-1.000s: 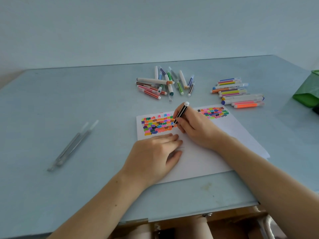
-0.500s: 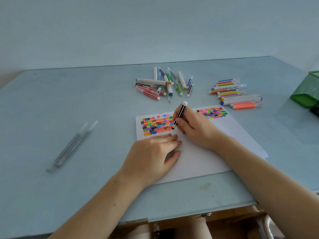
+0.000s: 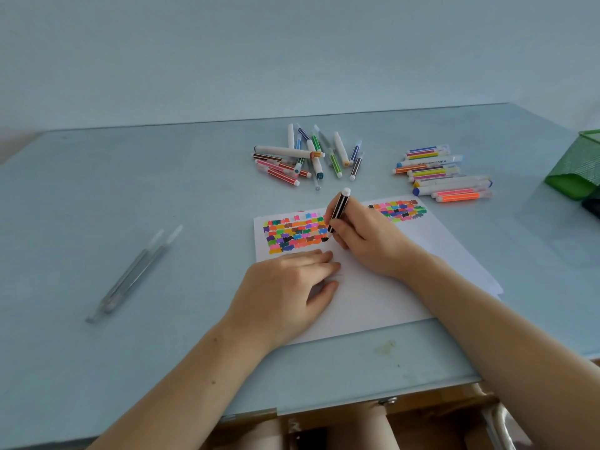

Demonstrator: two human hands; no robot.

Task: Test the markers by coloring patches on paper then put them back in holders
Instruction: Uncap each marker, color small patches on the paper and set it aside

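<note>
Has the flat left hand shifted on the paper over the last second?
No. The left hand lies just below the colored patches, as before.

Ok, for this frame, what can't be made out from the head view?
- Green holder: cut off by the right edge; its contents cannot be seen.
- Black marker tip: hidden behind the right hand, so contact with the paper is unclear.
- Two grey pens at left: blurred, no detail.
- Print on the marker pile: too small to read.
- Paper under the left hand: covered.

Far edge of paper (image 3: 373,297) is hemmed by loose marker pile (image 3: 308,157) and stacked markers (image 3: 444,175); a gap is left between them. Tabletop (image 3: 97,206) left is blocked only by two pens (image 3: 133,277).
</note>
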